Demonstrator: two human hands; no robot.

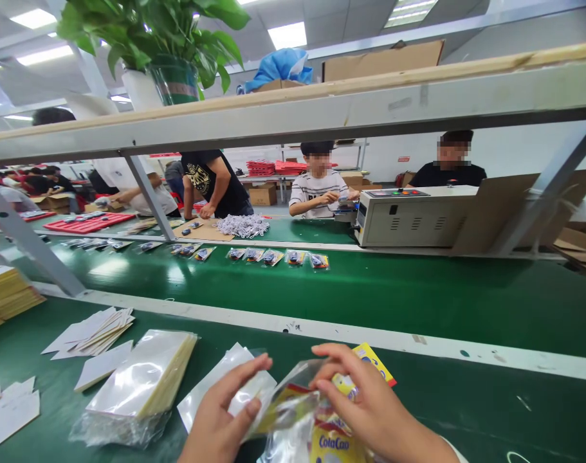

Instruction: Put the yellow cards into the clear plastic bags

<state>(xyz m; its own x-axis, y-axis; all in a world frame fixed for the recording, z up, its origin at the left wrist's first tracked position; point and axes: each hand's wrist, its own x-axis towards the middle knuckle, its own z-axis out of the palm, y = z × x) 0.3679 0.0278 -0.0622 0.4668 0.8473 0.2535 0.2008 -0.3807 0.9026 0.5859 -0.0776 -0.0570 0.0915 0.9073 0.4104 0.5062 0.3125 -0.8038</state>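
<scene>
At the front of the green bench, my right hand (370,408) pinches the top edge of a clear plastic bag (293,411) between thumb and fingers. A yellow and red printed piece shows through the bag. My left hand (222,415) is at the bag's left side, thumb and fingers apart; whether it touches the plastic I cannot tell. Below my right hand lie yellow ColaCao cards (335,444), and another yellow card (377,363) sticks out behind it. White sheets (237,354) lie partly behind my left hand.
On the left are a wrapped stack of cards (141,373) and loose white cards (92,331). Beyond the white rail (321,328), a green conveyor belt (393,289) carries several bagged items (272,257). A shelf (293,109) crosses overhead. Co-workers stand near a grey machine (413,215).
</scene>
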